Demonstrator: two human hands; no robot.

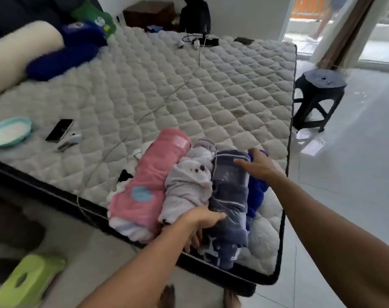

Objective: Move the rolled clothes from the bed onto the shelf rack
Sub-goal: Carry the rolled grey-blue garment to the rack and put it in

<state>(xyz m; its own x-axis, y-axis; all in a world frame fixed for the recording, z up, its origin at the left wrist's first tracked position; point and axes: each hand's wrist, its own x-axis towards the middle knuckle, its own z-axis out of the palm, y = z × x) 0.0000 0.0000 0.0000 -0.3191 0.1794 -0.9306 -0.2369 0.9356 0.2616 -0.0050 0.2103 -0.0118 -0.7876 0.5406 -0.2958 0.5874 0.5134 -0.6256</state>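
Note:
Several rolled clothes lie side by side at the near corner of the quilted mattress: a pink roll, a light grey roll, a dark blue-grey striped roll and a bright blue one at the right. My left hand is tucked under the near end of the striped roll, fingers curled beneath it. My right hand rests on the far end of the same roll, fingers spread over it. No shelf rack is in view.
On the bed lie a phone, a teal bowl, a small white device, a charger cable, a cream bolster and blue pillows. A dark stool stands right of the bed. A green stool sits on the floor at left.

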